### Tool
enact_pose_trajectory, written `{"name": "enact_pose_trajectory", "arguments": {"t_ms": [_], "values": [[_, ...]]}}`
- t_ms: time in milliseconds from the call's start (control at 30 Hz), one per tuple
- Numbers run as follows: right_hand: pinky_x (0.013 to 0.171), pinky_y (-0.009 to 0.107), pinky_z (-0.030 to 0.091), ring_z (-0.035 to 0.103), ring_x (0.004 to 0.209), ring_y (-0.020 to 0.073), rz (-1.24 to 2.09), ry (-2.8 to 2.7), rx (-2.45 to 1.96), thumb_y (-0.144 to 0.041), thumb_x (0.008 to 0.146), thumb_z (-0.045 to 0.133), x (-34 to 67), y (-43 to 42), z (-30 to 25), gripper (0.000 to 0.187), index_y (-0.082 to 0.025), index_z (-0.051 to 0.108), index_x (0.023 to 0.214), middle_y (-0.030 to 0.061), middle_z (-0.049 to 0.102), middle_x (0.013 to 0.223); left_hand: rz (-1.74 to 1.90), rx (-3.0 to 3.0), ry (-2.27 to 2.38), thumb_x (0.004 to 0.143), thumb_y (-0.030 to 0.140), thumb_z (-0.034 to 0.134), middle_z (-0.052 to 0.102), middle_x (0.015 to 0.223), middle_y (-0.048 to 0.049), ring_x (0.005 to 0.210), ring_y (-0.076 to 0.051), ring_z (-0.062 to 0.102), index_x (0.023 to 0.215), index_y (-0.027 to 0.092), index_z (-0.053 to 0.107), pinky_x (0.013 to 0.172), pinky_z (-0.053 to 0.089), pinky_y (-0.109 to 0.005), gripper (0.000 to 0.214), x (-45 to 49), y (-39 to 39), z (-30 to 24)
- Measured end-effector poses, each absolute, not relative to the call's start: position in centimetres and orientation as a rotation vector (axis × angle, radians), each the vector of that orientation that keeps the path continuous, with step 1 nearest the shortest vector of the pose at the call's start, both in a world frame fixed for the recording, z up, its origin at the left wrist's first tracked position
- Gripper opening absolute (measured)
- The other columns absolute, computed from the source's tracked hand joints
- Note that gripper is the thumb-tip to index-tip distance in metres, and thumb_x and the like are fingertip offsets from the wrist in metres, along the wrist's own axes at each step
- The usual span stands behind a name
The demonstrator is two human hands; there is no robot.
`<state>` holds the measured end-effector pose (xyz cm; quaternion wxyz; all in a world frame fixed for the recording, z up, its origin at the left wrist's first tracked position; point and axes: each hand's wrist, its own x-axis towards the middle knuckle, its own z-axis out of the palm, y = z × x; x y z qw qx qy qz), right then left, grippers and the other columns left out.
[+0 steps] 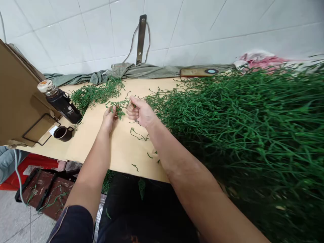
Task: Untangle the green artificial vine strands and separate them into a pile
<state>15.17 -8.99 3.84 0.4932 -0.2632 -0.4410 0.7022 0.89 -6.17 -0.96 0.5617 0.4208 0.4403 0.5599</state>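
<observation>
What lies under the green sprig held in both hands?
Bare tan tabletop, with one loose curled stem nearer the person. The spot directly beneath the sprig, left hand and right hand is covered.

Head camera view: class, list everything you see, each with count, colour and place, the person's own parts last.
table: one, tan, centre
sprig: one, green, pinched at both ends
heap of stems: one, green, table's right side
pile of sprigs: one, green, table's back left
loose stem bits: several, green, table's middle
flask: one, black, table's left
cup: one, dark, beside the flask
left hand: one, bare, sprig's left end
right hand: one, bare, sprig's right end
</observation>
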Motion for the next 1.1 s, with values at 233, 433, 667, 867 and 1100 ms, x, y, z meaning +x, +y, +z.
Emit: {"name": "enact_pose_trajectory", "arguments": {"t_ms": [233, 433, 667, 867, 1100], "values": [[0.046, 0.022, 0.025, 0.029, 0.050, 0.0062, 0.814, -1.473, -1.271, -0.052, 0.061, 0.070, 17.2, -6.5, 0.6, 0.044, -0.018, 0.045, 0.053, -0.0047, 0.035, 0.050, 1.322, 1.092, 1.177, 0.082, 0.030, 0.055, 0.045, 0.057, 0.0055, 0.050, -0.005, 0.041, 0.070, 0.016, 0.048, 0.052, 0.035, -0.018, 0.020, 1.2, -5.7, -2.0], [0.069, 0.028, 0.040, 0.045, 0.070, 0.0109, 0.588, -1.349, -1.223, -0.039, 0.072, 0.061, 17.6, -6.3, 0.9, 0.024, -0.016, 0.056, 0.070, 0.0028, 0.051, 0.077, 1.235, 1.202, 1.106, 0.082, 0.015, 0.051, 0.050, 0.060, 0.0051, 0.053, -0.006, 0.043, 0.068, 0.016, 0.049, 0.060, 0.039, -0.018, 0.015, 2.0, -5.9, -1.8], [0.077, 0.028, 0.044, 0.052, 0.080, 0.0109, 1.081, -1.326, -0.942, -0.023, 0.066, 0.063, 18.0, -7.1, 1.1, 0.022, -0.018, 0.064, 0.087, 0.0025, 0.063, 0.091, 1.050, 1.321, 1.036, 0.078, 0.020, 0.058, 0.052, 0.058, 0.0028, 0.055, -0.008, 0.046, 0.066, 0.015, 0.053, 0.059, 0.042, -0.020, 0.014, 2.3, -6.8, -1.3], [0.073, 0.027, 0.046, 0.056, 0.075, 0.0110, 1.244, -1.439, -0.895, -0.015, 0.061, 0.066, 18.1, -7.3, 1.0, 0.023, -0.015, 0.066, 0.084, 0.0024, 0.066, 0.084, 0.839, 1.362, 0.907, 0.071, 0.023, 0.067, 0.054, 0.060, 0.0032, 0.058, -0.007, 0.048, 0.066, 0.014, 0.057, 0.064, 0.041, -0.019, 0.014, 2.3, -7.4, -0.7], [0.050, 0.022, 0.028, 0.035, 0.046, 0.0045, 1.056, -1.343, -1.066, -0.017, 0.073, 0.059, 17.5, -7.3, 1.0, 0.017, -0.013, 0.059, 0.057, -0.0047, 0.047, 0.047, 0.916, 1.300, 0.958, 0.076, 0.035, 0.060, 0.058, 0.064, 0.0007, 0.059, -0.008, 0.051, 0.069, 0.014, 0.057, 0.061, 0.042, -0.020, 0.023, 2.3, -7.5, -0.9]]}}
